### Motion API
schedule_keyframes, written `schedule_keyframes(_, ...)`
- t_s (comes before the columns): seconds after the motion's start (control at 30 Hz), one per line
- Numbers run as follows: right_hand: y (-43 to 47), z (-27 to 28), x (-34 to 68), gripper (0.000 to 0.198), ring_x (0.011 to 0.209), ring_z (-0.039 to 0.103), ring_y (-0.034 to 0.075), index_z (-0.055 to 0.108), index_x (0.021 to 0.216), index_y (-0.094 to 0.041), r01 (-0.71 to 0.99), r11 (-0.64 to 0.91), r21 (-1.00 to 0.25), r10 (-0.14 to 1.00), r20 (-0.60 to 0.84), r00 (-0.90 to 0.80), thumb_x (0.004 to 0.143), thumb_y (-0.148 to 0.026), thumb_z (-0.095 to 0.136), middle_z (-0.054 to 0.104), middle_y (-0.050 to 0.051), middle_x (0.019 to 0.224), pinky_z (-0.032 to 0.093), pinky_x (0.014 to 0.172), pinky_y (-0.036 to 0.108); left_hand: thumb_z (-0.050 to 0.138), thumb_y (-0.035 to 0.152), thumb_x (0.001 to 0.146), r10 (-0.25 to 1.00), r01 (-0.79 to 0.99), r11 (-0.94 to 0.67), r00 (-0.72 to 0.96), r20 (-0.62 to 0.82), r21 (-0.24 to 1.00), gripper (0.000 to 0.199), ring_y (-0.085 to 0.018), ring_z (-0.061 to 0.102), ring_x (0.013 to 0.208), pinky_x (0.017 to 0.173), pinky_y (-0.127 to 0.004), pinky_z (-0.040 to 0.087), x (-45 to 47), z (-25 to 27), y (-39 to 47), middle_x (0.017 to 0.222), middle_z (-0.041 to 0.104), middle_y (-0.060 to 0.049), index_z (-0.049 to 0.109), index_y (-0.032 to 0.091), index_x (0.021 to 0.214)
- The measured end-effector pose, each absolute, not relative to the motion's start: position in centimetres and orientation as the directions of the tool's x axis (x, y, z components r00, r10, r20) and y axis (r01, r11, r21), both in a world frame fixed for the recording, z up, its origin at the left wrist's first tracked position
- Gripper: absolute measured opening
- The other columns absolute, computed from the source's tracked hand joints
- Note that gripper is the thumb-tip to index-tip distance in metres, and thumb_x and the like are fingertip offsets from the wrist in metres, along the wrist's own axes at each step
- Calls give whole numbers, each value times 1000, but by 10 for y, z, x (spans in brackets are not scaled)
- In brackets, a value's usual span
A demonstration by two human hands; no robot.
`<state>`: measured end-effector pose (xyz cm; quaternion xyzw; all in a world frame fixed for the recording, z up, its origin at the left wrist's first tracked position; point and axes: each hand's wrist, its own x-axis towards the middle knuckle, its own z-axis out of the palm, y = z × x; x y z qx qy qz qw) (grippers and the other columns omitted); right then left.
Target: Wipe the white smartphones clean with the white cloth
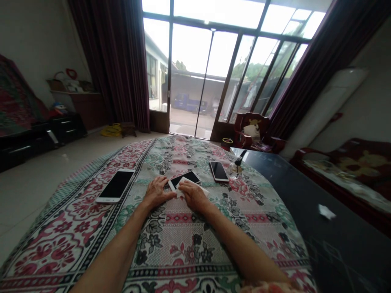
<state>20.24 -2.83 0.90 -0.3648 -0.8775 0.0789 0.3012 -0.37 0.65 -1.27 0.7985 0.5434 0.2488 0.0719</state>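
On tablecloth (189,254) | middle phone (192,176) | partly hidden by right hand (194,196), tissue (204,190)

Forearms (122,240) reach forward; left hand (157,191) palm-down, thumb spread; right hand (194,196) curled

Phone (192,177): white with black front, unlit, face up; lies flat and aslant, central in the head view. Sheet (204,190): white, thin, paper or cloth unclear; partly covers the phone, extends past its near edge.
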Motion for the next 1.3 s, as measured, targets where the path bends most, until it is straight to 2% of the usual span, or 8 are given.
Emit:
schedule_keyframes(0.1, -15, 11, 192, 24, 102, 56, 18, 65, 97, -19, 605, 717, -347, 693, 453, -562, 87, -6, 47, 65, 6, 100, 43, 93, 30, 71, 53, 68, 899, 833, -406, 291, 326, 376, 61, -32, 43, 130, 107, -44, 36, -3, -12, 6, 134, 55, -11, 62, 20, 119)
schedule_keyframes(0.23, 5, 11, 180, 26, 103, 56, 18, 66, 97, -19, 625, 703, -339, 706, 439, -555, 86, -4, 48, 66, 6, 102, 42, 93, 30, 71, 51, 68, 895, 830, -417, 303, 327, 370, 56, -32, 44, 129, 106, -44, 37, -3, -11, 6, 131, 57, -9, 63, 23, 116)
schedule_keyframes(0.47, 25, 12, 170, 26, 99, 59, 19, 68, 97, -17, 703, 631, -328, 769, 383, -511, 84, -3, 51, 68, 7, 99, 42, 93, 28, 70, 54, 69, 899, 832, -410, 299, 320, 374, 59, -31, 43, 130, 108, -44, 35, -4, -13, 8, 133, 56, -8, 62, 24, 119)
schedule_keyframes(0.67, 3, 12, 177, 26, 102, 56, 18, 66, 96, -19, 627, 710, -321, 698, 441, -565, 87, -5, 47, 66, 5, 101, 41, 96, 29, 70, 53, 69, 906, 833, -397, 288, 310, 387, 61, -31, 40, 132, 110, -45, 33, -4, -15, 8, 136, 53, -11, 62, 21, 121)
schedule_keyframes(0.83, -27, 16, 189, 26, 100, 56, 18, 65, 94, -20, 612, 707, -354, 703, 446, -554, 86, -4, 46, 64, 5, 99, 43, 94, 30, 73, 54, 67, 904, 833, -401, 292, 313, 382, 61, -31, 40, 133, 109, -44, 33, -4, -15, 8, 136, 53, -9, 62, 24, 120)
schedule_keyframes(1.03, -42, 12, 198, 34, 111, 53, 19, 64, 103, -20, 588, 716, -376, 695, 460, -552, 81, 0, 46, 63, 6, 112, 38, 103, 34, 66, 53, 73, 906, 839, -413, 341, 249, 353, 67, -33, 35, 136, 110, -46, 31, -8, -15, 7, 142, 48, -11, 54, 20, 131)
schedule_keyframes(1.3, -19, 11, 188, 29, 102, 56, 18, 65, 96, -17, 578, 728, -368, 683, 455, -571, 83, 0, 46, 64, 6, 100, 42, 96, 31, 64, 49, 76, 922, 855, -384, 332, 202, 348, 65, -32, 31, 139, 112, -45, 28, -8, -16, 7, 146, 44, -9, 50, 23, 134)
